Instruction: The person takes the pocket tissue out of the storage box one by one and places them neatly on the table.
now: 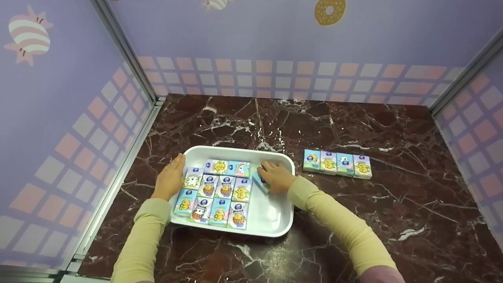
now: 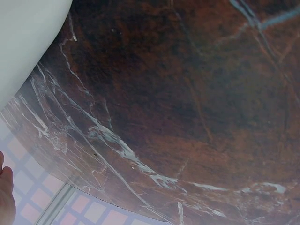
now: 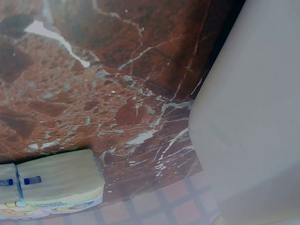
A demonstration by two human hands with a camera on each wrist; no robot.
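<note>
My right hand (image 1: 277,178) grips a blue tissue pack (image 1: 259,183) inside the white tray (image 1: 271,232), near its right wall. The pack lies tilted, and the fingers partly cover it. My left hand (image 1: 169,177) rests along the outside of the tray's left wall with its fingers fairly straight; the left wrist view catches only part of this hand (image 2: 5,199) at the edge. Several cartoon-printed tissue packs (image 1: 219,191) lie flat in rows over the tray's left and middle. Two more packs (image 1: 228,168) lie sideways along the back.
To the right of the tray, a row of tissue packs (image 1: 336,164) lies side by side on the dark red marble tabletop (image 1: 393,220). Purple checked panels (image 1: 243,43) enclose the back and both sides. In the right wrist view, packs (image 3: 58,180) appear near the tray's outer wall (image 3: 253,117).
</note>
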